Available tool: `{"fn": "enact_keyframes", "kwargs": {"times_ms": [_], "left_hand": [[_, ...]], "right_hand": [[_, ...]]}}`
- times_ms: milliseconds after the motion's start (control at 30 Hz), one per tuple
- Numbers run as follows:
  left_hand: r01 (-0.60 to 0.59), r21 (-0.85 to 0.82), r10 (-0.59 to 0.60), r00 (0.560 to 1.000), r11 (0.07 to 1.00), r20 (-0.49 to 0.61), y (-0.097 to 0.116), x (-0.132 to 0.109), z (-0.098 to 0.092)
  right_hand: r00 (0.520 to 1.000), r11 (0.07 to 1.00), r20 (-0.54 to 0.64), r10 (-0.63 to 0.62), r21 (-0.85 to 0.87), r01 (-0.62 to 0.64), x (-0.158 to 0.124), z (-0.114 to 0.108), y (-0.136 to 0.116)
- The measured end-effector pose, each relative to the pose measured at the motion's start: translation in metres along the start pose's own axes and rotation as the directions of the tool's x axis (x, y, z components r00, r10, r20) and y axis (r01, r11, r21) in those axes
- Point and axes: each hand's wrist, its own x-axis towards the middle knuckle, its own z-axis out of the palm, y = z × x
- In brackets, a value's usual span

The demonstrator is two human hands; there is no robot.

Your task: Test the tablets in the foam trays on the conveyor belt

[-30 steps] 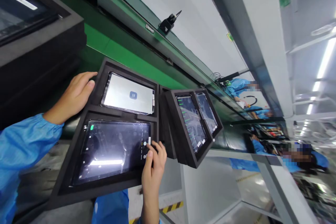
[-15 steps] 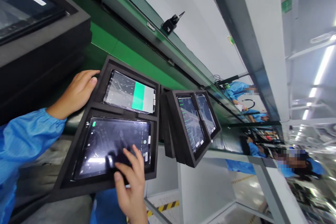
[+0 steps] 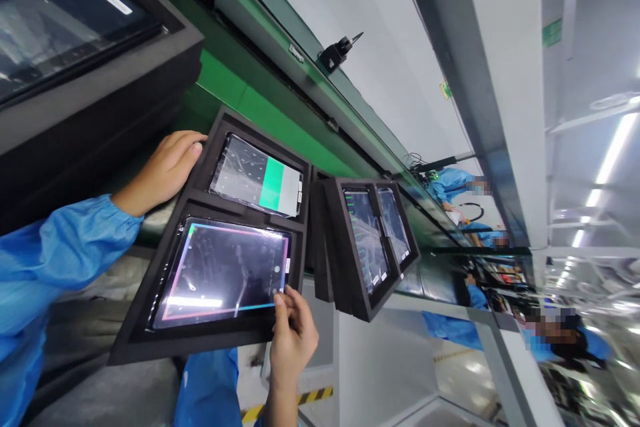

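A black foam tray [image 3: 150,320] holds two tablets. The near tablet [image 3: 225,273] shows a dark screen with a coloured border. The far tablet [image 3: 257,177] shows a grey screen with a green band. My left hand [image 3: 165,170] rests on the tray's far left edge, fingers curled over it. My right hand [image 3: 293,333] is at the near tablet's lower right corner, fingers pinched together against the screen's edge. Both sleeves are blue.
A second foam tray [image 3: 370,307] with two lit tablets stands to the right on the green conveyor belt [image 3: 225,90]. A large black tray stack [image 3: 100,80] fills the upper left. Other people in blue work farther along the line. A black bracket [image 3: 340,50] sits on the conveyor rail.
My right hand slid from the middle of the near tablet's screen back to its lower right corner. That screen now shows a coloured border. My left hand stayed on the tray.
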Motion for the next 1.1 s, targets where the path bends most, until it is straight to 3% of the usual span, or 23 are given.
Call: {"fn": "enact_keyframes", "kwargs": {"times_ms": [100, 200, 267, 367, 500, 600, 667, 700, 733, 800, 833, 867, 900, 1033, 1100], "left_hand": [[0.000, -0.006, 0.000, 1.000, 1.000, 0.004, 0.001, 0.000, -0.001], [0.006, -0.013, -0.006, 1.000, 1.000, 0.017, 0.002, 0.001, -0.002], [0.012, -0.017, -0.012, 1.000, 1.000, 0.027, 0.002, 0.001, -0.002], [0.016, -0.019, -0.015, 0.999, 1.000, 0.036, 0.000, 0.001, -0.002], [0.005, -0.018, -0.004, 0.999, 1.000, 0.036, -0.003, 0.001, 0.000], [-0.016, -0.014, 0.017, 0.999, 1.000, 0.047, -0.006, 0.002, 0.001], [-0.026, -0.007, 0.026, 0.999, 1.000, 0.036, -0.009, 0.002, 0.002], [-0.029, -0.002, 0.029, 0.999, 1.000, 0.026, -0.010, 0.002, 0.002], [-0.032, 0.002, 0.032, 0.999, 0.999, 0.018, -0.011, 0.002, 0.003], [-0.039, 0.010, 0.039, 0.999, 0.999, 0.009, -0.013, 0.002, 0.004], [-0.044, 0.012, 0.044, 0.999, 0.999, 0.010, -0.014, 0.001, 0.004], [-0.049, 0.013, 0.048, 0.999, 0.999, 0.010, -0.014, 0.001, 0.003], [-0.053, 0.014, 0.053, 0.999, 0.999, 0.011, -0.014, 0.001, 0.003], [-0.056, 0.014, 0.056, 0.998, 0.998, 0.007, -0.012, 0.001, 0.001], [-0.048, 0.013, 0.048, 0.999, 0.999, -0.005, -0.011, 0.001, 0.000]], "right_hand": [[0.999, 0.999, 0.028, -0.036, -0.020, 0.036, -0.008, 0.004, -0.001], [0.993, 0.996, -0.074, 0.088, -0.004, -0.088, -0.014, 0.004, 0.005], [0.992, 0.997, -0.119, 0.043, -0.061, -0.050, -0.011, 0.001, 0.012], [0.990, 0.954, 0.005, -0.144, -0.264, 0.140, 0.004, -0.003, 0.028], [0.971, 0.885, 0.191, -0.141, -0.415, 0.210, 0.017, 0.006, 0.038], [0.932, 0.850, 0.318, -0.172, -0.431, 0.304, 0.006, 0.019, 0.019], [0.882, 0.846, 0.430, -0.195, -0.381, 0.373, -0.009, 0.026, -0.006], [0.833, 0.849, 0.511, -0.213, -0.326, 0.417, -0.019, 0.028, -0.020], [0.758, 0.848, 0.606, -0.241, -0.249, 0.468, -0.029, 0.029, -0.033], [0.562, 0.827, 0.762, -0.322, -0.063, 0.559, -0.047, 0.028, -0.054], [0.499, 0.818, 0.789, -0.357, 0.006, 0.576, -0.055, 0.027, -0.061], [0.486, 0.818, 0.786, -0.382, 0.043, 0.574, -0.061, 0.026, -0.064], [0.528, 0.832, 0.753, -0.392, 0.046, 0.552, -0.065, 0.024, -0.064], [0.861, 0.935, 0.404, -0.308, -0.036, 0.352, -0.059, 0.012, -0.042], [0.948, 0.965, 0.213, -0.234, -0.066, 0.254, -0.048, 0.004, -0.025]]}}
